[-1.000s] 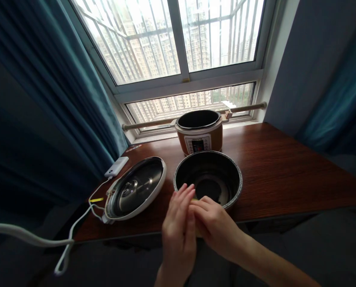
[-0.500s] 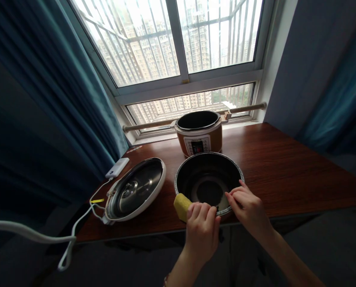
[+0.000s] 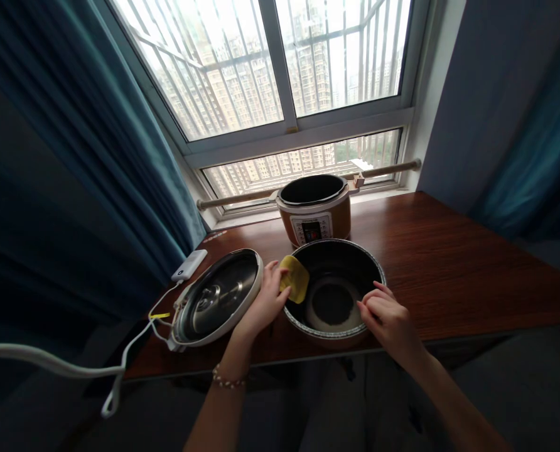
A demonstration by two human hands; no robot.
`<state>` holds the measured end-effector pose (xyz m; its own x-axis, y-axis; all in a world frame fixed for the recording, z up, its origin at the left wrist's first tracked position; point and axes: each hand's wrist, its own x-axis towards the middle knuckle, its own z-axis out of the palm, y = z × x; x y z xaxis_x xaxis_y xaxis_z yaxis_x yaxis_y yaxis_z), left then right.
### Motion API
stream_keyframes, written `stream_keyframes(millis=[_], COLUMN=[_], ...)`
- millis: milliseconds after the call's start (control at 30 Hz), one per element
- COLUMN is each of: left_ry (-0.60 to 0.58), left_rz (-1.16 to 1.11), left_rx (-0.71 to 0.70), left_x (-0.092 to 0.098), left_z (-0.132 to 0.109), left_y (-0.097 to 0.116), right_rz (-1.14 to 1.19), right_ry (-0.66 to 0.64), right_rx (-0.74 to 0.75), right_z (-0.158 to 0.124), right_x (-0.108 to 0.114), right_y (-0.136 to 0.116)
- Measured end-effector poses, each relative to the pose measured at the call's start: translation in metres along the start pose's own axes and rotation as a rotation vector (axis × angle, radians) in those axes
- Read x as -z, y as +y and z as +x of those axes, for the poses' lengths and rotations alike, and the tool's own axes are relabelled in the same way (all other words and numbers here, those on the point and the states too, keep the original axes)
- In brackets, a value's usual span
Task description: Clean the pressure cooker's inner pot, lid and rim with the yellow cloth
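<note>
A dark inner pot (image 3: 350, 262) lies tilted toward me at the front of the wooden table (image 3: 449, 263). My left hand (image 3: 263, 301) holds a yellow sponge (image 3: 294, 279) against the pot's left inner wall and rim. My right hand (image 3: 389, 315) grips the pot's near right rim with curled fingers. Behind the pot stands the brown cooker body (image 3: 315, 210) with its control panel facing me. A steel-lined cooker lid (image 3: 218, 296) lies upside down to the left, just beside my left hand.
A white power bank (image 3: 189, 265) and a white cable (image 3: 49, 364) lie at the table's left end. A wooden rod (image 3: 393, 167) runs along the window sill. Teal curtains (image 3: 73, 176) hang on both sides.
My left hand carried the sponge from the pot's near rim up to its left inner wall. The pot has tipped toward me, with my right hand still on its rim.
</note>
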<state>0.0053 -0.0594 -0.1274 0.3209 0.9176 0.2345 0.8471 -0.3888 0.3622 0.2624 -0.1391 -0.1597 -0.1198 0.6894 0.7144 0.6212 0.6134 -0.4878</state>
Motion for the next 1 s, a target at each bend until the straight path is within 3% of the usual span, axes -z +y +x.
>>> stream_keyframes(millis=[167, 300, 400, 533, 667, 800, 1000], left_ry=[-0.17, -0.189, -0.196, -0.293, -0.416, -0.458, -0.498], left_rz=[0.139, 0.22, 0.253, 0.226, 0.223, 0.274, 0.343], left_rx=[0.022, -0.041, -0.188, -0.502, -0.665, -0.606, -0.345], left_x=[0.001, -0.005, -0.01, -0.014, -0.019, -0.029, -0.05], left_z=[0.049, 0.086, 0.106, 0.118, 0.122, 0.121, 0.099], left_y=[-0.002, 0.008, 0.024, 0.044, 0.045, 0.031, 0.022], right_rz=[0.009, 0.006, -0.001, -0.011, -0.019, -0.025, -0.037], right_ry=[0.031, 0.044, 0.037, 0.038, 0.043, 0.045, 0.048], right_rx=[0.008, 0.009, 0.005, -0.004, -0.01, -0.013, -0.005], right_z=[0.0, -0.001, -0.002, -0.002, -0.001, -0.001, -0.002], right_x=[-0.001, -0.002, -0.003, -0.003, -0.002, -0.002, -0.003], right_y=[0.001, 0.0, 0.0, 0.001, 0.0, 0.0, 0.001])
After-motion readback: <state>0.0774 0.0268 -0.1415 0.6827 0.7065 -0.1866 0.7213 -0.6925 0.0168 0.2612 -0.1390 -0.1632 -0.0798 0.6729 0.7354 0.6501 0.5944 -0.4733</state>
